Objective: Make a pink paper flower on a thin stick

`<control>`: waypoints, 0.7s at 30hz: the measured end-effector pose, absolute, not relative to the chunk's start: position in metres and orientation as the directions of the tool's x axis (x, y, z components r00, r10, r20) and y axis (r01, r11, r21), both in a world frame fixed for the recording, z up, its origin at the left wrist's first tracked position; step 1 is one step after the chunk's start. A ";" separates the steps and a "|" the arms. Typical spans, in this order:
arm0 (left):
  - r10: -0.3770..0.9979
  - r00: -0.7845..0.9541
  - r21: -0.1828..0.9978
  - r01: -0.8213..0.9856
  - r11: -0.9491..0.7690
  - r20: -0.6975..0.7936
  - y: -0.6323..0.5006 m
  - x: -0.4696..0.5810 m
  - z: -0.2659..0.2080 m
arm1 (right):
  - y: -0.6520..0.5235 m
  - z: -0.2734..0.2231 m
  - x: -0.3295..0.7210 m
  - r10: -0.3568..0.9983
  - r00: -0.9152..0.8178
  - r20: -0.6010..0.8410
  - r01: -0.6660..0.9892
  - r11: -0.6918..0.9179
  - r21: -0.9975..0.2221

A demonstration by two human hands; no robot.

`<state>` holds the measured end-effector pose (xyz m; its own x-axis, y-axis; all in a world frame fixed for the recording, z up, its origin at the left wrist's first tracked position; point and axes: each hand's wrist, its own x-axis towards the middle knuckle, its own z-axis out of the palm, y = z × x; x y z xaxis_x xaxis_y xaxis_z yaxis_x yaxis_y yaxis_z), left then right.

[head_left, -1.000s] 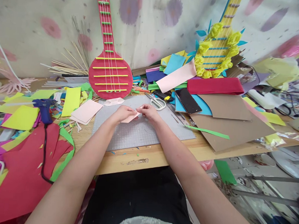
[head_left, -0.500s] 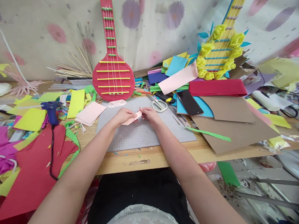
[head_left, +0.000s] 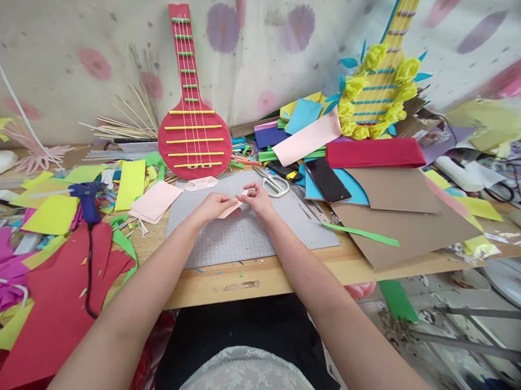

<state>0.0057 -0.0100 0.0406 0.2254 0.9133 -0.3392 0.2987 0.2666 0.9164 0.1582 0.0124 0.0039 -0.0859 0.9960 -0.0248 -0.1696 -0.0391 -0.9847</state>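
Observation:
Over the grey cutting mat [head_left: 206,239], a small folded piece of pale pink paper [head_left: 230,211] is pinched between both hands. My left hand [head_left: 215,206] grips its left end, thumb on top. My right hand [head_left: 255,199] holds the other end in closed fingertips, covering much of it. Just behind my left hand lies another folded pale pink piece [head_left: 201,184]. A stack of pale pink paper squares [head_left: 156,202] rests left of the mat. White-handled scissors [head_left: 275,186] lie right behind my right hand.
A red paper guitar [head_left: 195,139] leans at the back; a yellow one with paper flowers [head_left: 376,102] stands right. On the left are a blue glue gun [head_left: 89,200] and red sheets [head_left: 58,301]. A black phone [head_left: 328,180] and brown cardboard [head_left: 407,226] lie right.
My fingers have moved closer together on the pale pink paper, and less of it shows between them. The whole view has shifted slightly.

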 end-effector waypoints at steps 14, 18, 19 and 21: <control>0.902 0.239 0.917 0.271 0.293 -0.359 -0.010 -0.005 0.035 | 0.016 0.005 0.165 0.998 0.002 -0.064 -0.189 -0.062 -0.980; 0.874 0.287 0.909 0.268 0.319 -0.392 -0.011 -0.010 0.038 | 0.019 0.003 0.169 0.998 0.023 -0.055 -0.194 -0.050 -0.980; 0.879 0.282 0.912 0.266 0.314 -0.384 -0.012 -0.012 0.038 | 0.019 0.003 0.170 0.998 0.021 -0.054 -0.195 -0.049 -0.980; 0.889 0.265 0.915 0.262 0.307 -0.374 -0.012 -0.013 0.040 | 0.019 0.002 0.169 0.998 0.023 -0.051 -0.204 -0.045 -0.978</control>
